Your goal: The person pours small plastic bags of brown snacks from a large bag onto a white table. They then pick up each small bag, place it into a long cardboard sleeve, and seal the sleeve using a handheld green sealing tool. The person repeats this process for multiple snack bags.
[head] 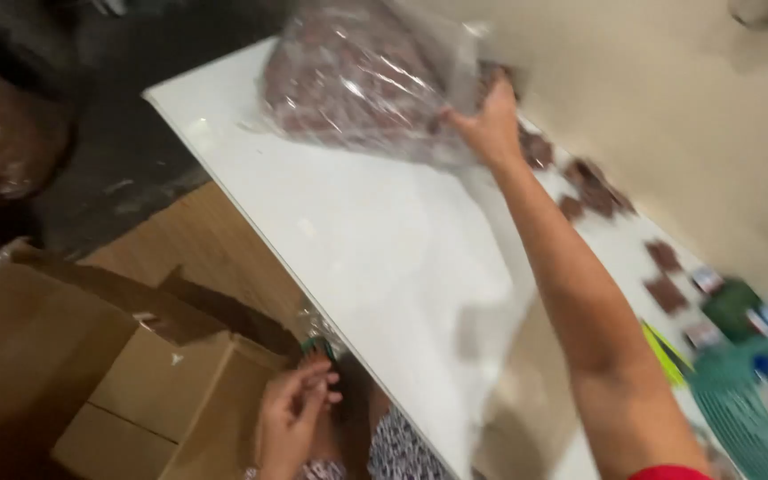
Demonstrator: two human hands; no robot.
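White table, cardboard boxes, beige wall

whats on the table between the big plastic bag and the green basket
Small dark brown pieces lie scattered along the white table between the plastic bag and green basket, in the head view.

A big clear plastic bag stuffed with reddish-brown pieces sits at the far end of your white table, your right hand gripping its edge. Brown cardboard boxes stand open on the floor, beside your left hand.
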